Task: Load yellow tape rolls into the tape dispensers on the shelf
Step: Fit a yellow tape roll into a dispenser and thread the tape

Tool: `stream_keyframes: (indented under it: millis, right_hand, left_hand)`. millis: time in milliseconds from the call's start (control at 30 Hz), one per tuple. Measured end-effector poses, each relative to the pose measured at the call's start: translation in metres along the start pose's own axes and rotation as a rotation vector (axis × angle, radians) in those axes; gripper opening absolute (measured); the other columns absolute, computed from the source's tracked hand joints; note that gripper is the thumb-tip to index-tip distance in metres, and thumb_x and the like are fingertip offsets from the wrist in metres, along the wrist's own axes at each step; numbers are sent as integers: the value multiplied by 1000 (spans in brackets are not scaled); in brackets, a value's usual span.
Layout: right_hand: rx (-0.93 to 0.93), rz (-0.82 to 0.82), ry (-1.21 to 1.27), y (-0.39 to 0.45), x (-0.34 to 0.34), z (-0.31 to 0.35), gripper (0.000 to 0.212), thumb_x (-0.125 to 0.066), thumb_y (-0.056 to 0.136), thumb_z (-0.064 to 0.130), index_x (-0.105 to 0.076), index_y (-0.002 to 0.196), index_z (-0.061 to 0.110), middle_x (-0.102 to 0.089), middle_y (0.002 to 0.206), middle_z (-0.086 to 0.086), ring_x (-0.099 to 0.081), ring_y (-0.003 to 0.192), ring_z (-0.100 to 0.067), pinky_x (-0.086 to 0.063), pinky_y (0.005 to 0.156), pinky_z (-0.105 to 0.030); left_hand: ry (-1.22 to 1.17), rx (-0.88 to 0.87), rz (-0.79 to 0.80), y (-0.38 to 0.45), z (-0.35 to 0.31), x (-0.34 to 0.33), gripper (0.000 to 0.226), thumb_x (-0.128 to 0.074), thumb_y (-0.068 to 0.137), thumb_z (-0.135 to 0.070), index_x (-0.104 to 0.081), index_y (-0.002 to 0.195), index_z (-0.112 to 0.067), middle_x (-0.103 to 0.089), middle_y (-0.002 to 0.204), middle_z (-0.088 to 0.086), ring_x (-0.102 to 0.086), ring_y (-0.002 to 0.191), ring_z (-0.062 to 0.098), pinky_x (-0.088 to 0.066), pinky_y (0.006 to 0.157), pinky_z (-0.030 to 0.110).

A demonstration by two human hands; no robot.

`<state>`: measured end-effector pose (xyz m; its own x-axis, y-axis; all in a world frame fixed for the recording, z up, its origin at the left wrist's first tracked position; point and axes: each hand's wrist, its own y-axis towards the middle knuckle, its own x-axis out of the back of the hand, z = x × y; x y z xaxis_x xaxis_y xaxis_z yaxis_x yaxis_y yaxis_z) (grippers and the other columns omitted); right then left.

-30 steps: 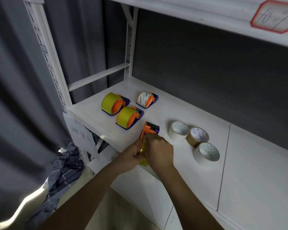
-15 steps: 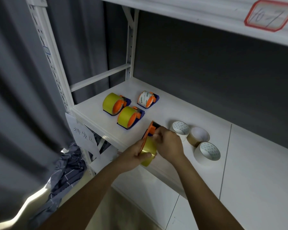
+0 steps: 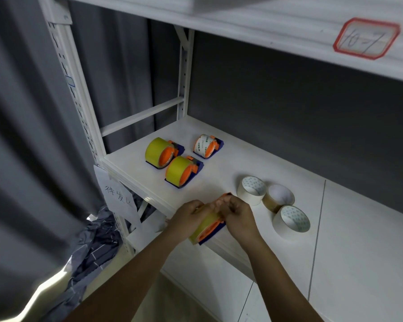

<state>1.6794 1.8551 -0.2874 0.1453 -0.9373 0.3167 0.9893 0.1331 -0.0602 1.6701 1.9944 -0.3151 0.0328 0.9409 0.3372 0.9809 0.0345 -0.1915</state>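
Seen from the head camera, the left hand [image 3: 186, 219] curled around a glossy yellow tape roll [image 3: 201, 228] seated in an orange-and-blue plastic dispenser [image 3: 214, 230] at the front edge of the white metal shelf [image 3: 230, 163]. The right hand [image 3: 240, 217] pinched the dispenser's top, hiding that end. Behind stood two yellow-loaded dispensers [image 3: 159, 153] [image 3: 182, 171] and a white-taped dispenser [image 3: 206, 146], its green print too small to read. Three cream loose rolls [image 3: 251, 189] [image 3: 278, 197] [image 3: 293, 220] lay to the right. A red-bordered sticker [image 3: 365, 38] read "10-7". A paper tag [image 3: 116, 196] bore handwritten characters.
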Motion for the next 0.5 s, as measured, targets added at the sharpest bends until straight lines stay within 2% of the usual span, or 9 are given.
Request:
stream_keyframes:
  millis: [100,200,300,400,500]
  right_hand:
    - [-36,-52,101,-8,1,-1,14,-57,92,25,-68,87,17,-69,81,1,-62,69,-1,-48,65,-13]
    - [-76,-79,58,-14,0,-3,19,-67,83,35,-73,89,18,-71,83,1,-65,77,-8,-49,70,-18]
    - [-110,-69,131,-16,-6,-2,17,-73,79,30,-75,88,16,-72,88,-1,-66,84,-14,-52,75,-22]
    - [-180,-97,235,-14,-10,1,13,-74,79,23,-74,87,13,-71,91,-2,-65,84,-14,-50,70,-19]
    - [-174,-105,255,-11,-11,1,5,-71,82,20,-73,82,16,-71,85,0,-64,78,-9,-48,67,-16]
  left_hand:
    - [-15,-21,-3,1,1,-1,40,-50,90,-46,-58,82,-8,-63,84,13,-63,83,27,-48,74,36]
    - [-9,-31,25,3,2,0,34,-48,92,-43,-56,85,-12,-63,87,10,-63,84,26,-47,74,35]
    - [-4,-46,49,4,3,2,26,-47,94,-40,-54,80,-19,-62,85,6,-61,81,21,-45,72,31]
    - [-24,-35,100,4,3,5,27,-46,94,-42,-55,83,-19,-61,85,3,-61,82,18,-45,72,30]
    - [-5,-45,139,3,4,9,35,-42,94,-47,-55,87,-15,-58,83,2,-58,82,17,-43,72,29]
